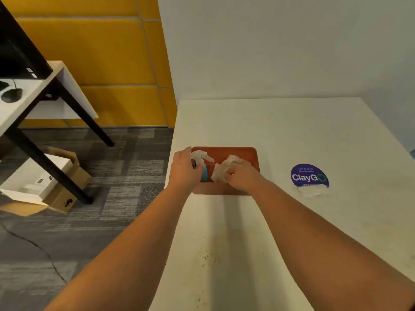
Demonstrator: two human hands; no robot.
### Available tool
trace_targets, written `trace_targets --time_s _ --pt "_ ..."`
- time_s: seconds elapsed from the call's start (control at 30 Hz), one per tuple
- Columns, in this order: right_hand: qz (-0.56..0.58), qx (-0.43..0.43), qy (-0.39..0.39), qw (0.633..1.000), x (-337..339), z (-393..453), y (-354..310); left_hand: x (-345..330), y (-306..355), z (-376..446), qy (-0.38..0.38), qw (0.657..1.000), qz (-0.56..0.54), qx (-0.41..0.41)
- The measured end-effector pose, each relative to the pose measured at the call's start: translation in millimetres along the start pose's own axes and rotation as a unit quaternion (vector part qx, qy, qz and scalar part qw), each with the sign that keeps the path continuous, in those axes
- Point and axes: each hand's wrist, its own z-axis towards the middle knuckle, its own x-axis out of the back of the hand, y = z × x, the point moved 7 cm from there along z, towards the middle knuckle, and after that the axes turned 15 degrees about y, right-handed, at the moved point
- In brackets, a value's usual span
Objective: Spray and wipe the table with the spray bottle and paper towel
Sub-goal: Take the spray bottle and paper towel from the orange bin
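Spray bottle (201, 162) & paper towel (223, 169) w/ hands in red tray (247, 153).

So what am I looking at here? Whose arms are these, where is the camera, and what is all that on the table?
No machine here: these are a person's two bare arms. The single picture comes from a wide-angle camera worn on the head, looking forward and down, so the arms reach out from the bottom edge. They stretch over a pale table to a brown tray near its left edge. The left hand is wrapped around a spray bottle with a white trigger head and blue body. The right hand grips a crumpled paper towel. To the right, a purple sticker is stuck on the table. Small dark specks show on the near part of the tabletop.
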Motion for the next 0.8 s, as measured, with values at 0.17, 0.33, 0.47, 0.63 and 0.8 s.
trace_targets --time_s 0.17,0.33,0.47,0.63,0.8 --pt "-0.067 -0.041 -0.079 0.994 -42 45 8 -16 -11 21 0.008 0.999 0.04 -0.021" --pt "-0.085 -0.008 -0.084 0.993 -22 29 -7 -22 -15 26 0.026 0.996 0.069 -0.054" --pt "-0.079 0.01 -0.055 0.995 -21 28 -8 -14 -14 21 0.044 0.998 0.009 -0.055" --pt "0.061 -0.064 0.102 0.991 19 17 11 15 3 12 0.1 0.99 -0.097 -0.039" --pt "0.189 -0.025 0.185 0.964 59 -7 38 33 25 -7 0.115 0.976 -0.183 -0.018"
